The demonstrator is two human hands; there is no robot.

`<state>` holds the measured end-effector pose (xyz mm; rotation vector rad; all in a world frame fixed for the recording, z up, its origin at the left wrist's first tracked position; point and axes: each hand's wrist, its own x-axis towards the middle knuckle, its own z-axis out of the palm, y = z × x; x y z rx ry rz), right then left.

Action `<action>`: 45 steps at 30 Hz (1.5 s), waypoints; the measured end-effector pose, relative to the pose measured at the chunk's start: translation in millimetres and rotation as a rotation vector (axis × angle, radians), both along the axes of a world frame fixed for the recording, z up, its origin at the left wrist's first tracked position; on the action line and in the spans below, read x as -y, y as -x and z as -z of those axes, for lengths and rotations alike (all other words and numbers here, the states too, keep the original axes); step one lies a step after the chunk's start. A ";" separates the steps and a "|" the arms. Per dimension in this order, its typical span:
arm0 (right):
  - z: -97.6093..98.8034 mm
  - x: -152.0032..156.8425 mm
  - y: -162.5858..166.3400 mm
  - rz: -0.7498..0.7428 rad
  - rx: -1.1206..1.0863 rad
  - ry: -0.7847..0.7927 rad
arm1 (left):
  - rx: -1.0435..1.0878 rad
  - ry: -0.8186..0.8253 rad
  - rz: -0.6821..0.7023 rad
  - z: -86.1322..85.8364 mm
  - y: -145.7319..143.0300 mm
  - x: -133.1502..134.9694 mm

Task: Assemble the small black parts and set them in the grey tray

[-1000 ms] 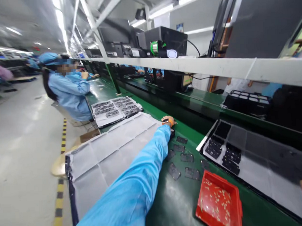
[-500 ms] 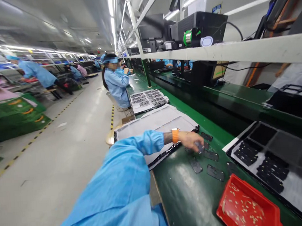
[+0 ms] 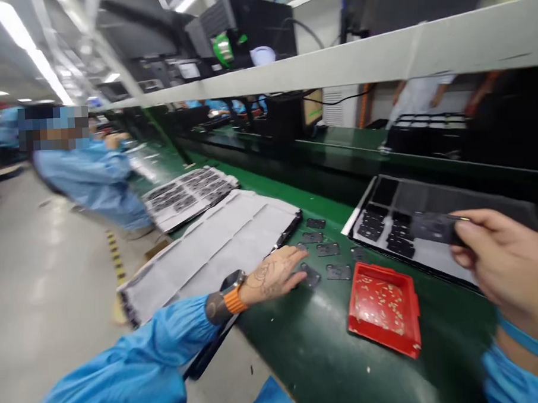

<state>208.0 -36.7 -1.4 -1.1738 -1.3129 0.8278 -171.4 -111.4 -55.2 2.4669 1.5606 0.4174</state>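
One wide white-lined tray lay at the left, and just right of it the left hand, fingers spread and grasping nothing, was the nearer to the loose black plates; the closest plate slanted far-left to near-right by its fingertips, contact impossible to tell. Past the red box, a held plate ran left-to-right before the part-filled tray, its right end pinched by the right hand.
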 end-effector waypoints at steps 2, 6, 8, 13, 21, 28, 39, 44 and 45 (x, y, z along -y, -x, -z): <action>-8.5 -0.2 14.4 -0.032 -0.084 0.064 | 0.083 -0.022 0.160 -34.4 -32.5 -27.7; -10.6 0.0 24.6 -0.082 -0.155 0.017 | 0.526 0.046 0.289 -80.6 -126.5 -79.6; -8.9 0.0 23.7 -0.045 -0.174 -0.037 | 0.835 0.172 0.273 -83.8 -167.2 -96.2; -6.5 -2.2 20.5 -0.002 -0.159 -0.112 | 1.303 0.358 0.206 -68.8 -201.7 -112.3; -2.7 -2.0 22.9 -0.017 -0.117 -0.085 | 1.339 0.409 0.125 -73.8 -192.2 -110.8; -6.1 4.9 26.5 0.009 -0.109 -0.079 | 1.392 0.416 0.107 -71.1 -196.5 -111.6; -2.8 7.1 41.8 -0.043 -0.195 -0.008 | 1.438 0.323 0.103 -66.0 -197.8 -108.4; -6.0 3.9 40.0 -0.072 -0.386 0.012 | 1.482 0.460 0.399 -62.6 -198.4 -108.4; -7.2 4.3 38.9 -0.108 -0.371 0.034 | 1.481 0.471 0.422 -62.0 -197.8 -109.2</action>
